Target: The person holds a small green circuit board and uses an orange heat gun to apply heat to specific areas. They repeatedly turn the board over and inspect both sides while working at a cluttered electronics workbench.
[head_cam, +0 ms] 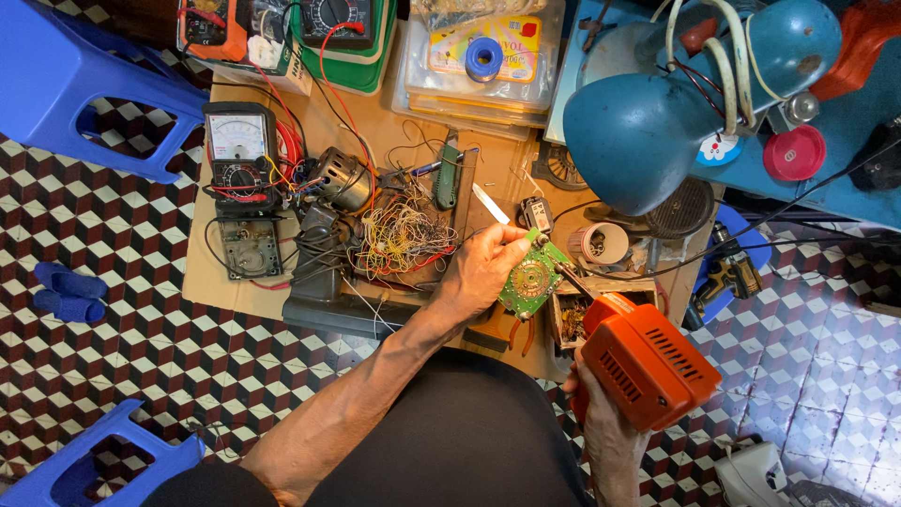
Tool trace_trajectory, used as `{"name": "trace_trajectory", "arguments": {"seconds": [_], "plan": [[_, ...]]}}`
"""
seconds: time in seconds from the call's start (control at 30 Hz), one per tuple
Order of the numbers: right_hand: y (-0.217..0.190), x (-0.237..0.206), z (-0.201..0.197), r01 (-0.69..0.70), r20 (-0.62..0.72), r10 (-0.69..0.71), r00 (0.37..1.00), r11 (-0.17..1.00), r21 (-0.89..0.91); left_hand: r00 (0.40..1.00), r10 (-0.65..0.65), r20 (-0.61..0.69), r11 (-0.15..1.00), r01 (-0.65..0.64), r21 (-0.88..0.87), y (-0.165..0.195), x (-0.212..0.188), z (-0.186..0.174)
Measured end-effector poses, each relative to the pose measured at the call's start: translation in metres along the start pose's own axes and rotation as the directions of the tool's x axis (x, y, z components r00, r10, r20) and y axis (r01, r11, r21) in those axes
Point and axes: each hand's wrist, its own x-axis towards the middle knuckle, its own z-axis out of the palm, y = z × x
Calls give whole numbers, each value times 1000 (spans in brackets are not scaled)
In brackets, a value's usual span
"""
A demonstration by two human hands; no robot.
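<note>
Green circuit board [531,279] pinched at top edge by left hand [483,268], fingers pressed together on it, held tilted above cardboard-covered table [225,291]. Orange soldering gun [646,361] gripped in right hand [601,422], fingers wrapped around handle, partly hidden behind body. Gun tip [566,274] touching board's right edge; long axis running from lower right up-left toward board. Wire tangle [399,235] just left of board, blue lamp [657,113] above it.

Bare forearms, black clothing below
</note>
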Motion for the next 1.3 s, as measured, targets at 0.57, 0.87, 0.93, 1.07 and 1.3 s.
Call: {"name": "trace_trajectory", "arguments": {"seconds": [0.57,0.87,0.93,1.07,1.3], "plan": [[28,-2,-11,365,239,-287,927,553,-749,1000,3,-13,1000,-3,-16,-5,6,0],[39,-3,-14,338,236,-243,941,613,-714,1000,3,2,1000,-3,-28,-5,6,0],[41,-3,-14,394,266,-309,913,500,-772,1000,1,0,1000,-1,-26,-4,7,0],[42,-1,-14,358,250,-261,932,569,-740,1000,-3,-7,1000,3,3,-3,6,0],[32,-3,-10,307,223,-213,951,741,-597,1000,6,-16,1000,-6,17,-7,7,0]]}}
